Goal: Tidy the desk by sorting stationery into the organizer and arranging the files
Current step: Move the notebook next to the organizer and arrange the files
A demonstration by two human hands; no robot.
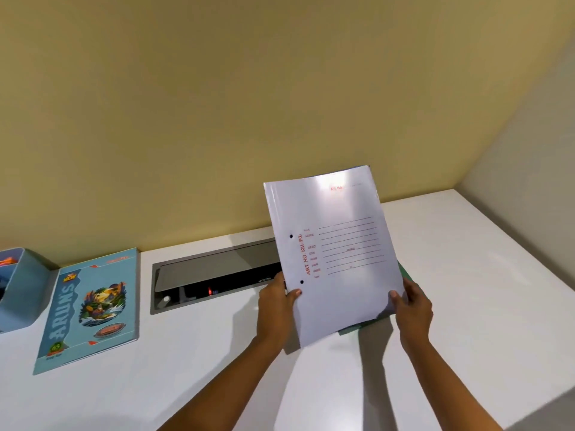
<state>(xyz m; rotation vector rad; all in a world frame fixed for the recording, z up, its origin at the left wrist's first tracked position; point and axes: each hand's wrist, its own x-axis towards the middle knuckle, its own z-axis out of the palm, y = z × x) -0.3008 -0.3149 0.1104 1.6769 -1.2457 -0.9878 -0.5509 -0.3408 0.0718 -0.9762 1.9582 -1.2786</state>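
A white file folder (336, 253) with red print and two punch holes is held tilted up above the white desk (482, 275). My left hand (275, 301) grips its lower left edge, thumb on the front. At the lower right edge my right hand (412, 303) grips it the same way. A green file (351, 329) lies on the desk beneath, mostly hidden by the white one. A blue notebook (90, 306) with a picture cover lies flat at the left. The blue organizer (21, 293) stands at the far left edge, partly cut off.
A recessed grey cable box (214, 275) with its lid open sits in the desk by the yellow wall, just left of the held folder. Bare desk surface stretches to the right and in front of my arms.
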